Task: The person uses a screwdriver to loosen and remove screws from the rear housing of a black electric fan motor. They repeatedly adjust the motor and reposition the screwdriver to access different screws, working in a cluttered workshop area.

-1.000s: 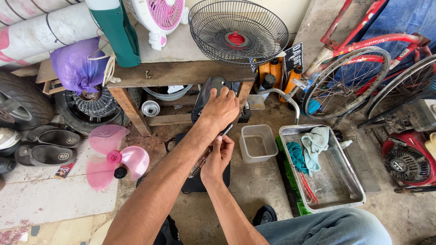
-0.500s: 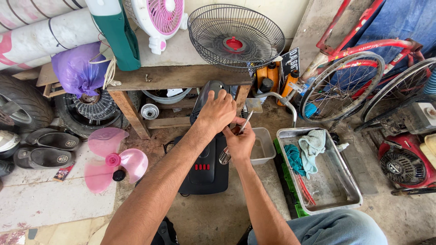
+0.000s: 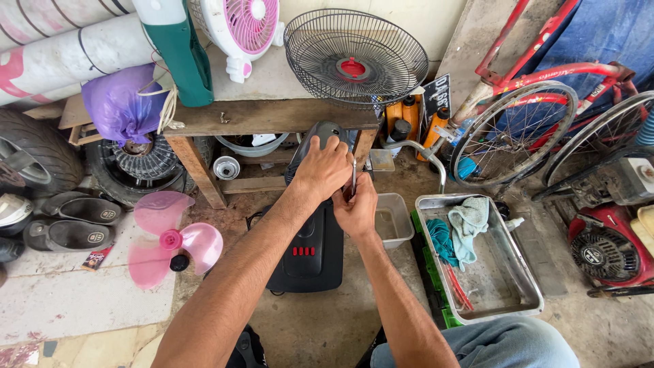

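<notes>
Fan body (image 3: 310, 252), black, red buttons on its base, stands on the concrete floor at centre, its grey motor head leaning against the wooden bench (image 3: 266, 116).

Left to right:
- tyre (image 3: 34, 153) and dark shoes (image 3: 68, 221) at the far left
- purple bag (image 3: 119, 109) hanging off the bench end
- pink fan blade (image 3: 170, 238) flat on the floor, well apart from the fan body
- left hand (image 3: 323, 170) clamped over the top of the motor head, fingers curled round it
- right hand (image 3: 355, 208) just beside it, touching, pinching a thin metal tool (image 3: 353, 178) held upright against the head; tip hidden, can't tell what it engages
- small clear plastic tub (image 3: 394, 218) next to the base
- metal tray (image 3: 524, 286) with teal rags (image 3: 460, 232) inside
- wire fan guard (image 3: 354, 54) on the bench top
- red bicycle (image 3: 545, 109) and red engine (image 3: 606, 249) at the far right
</notes>
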